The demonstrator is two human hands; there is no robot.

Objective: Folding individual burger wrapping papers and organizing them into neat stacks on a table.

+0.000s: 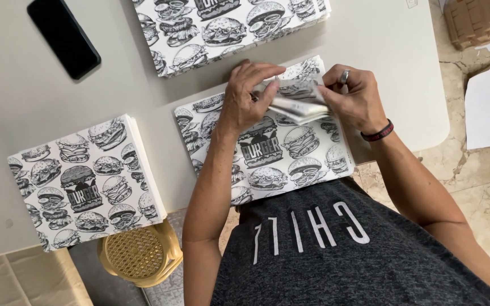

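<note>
Both hands work over the printed sheet (273, 148), a flat carton blank patterned with black-and-white burger drawings, lying at the near edge of the pale surface (24, 90), in front of the person's chest. The left hand (245, 101) presses down on it with fingers curled over the folded flap (299, 101) along the sheet's far edge, while the right hand (354, 96), wearing a ring and a dark wristband, pinches that same flap from the other side; both sets of fingers are closed on the flap, not released. A judgement: the crease could go crooked or the thin card tear if the two hands pull unevenly, and the sheet overhangs the near edge, so it could slide off. No container is formed yet and nothing holds contents: one stack of blanks (86, 181) sits at the near left corner, another stack (228, 28) at the far edge, a dark phone (63, 37) toward the far left
</note>
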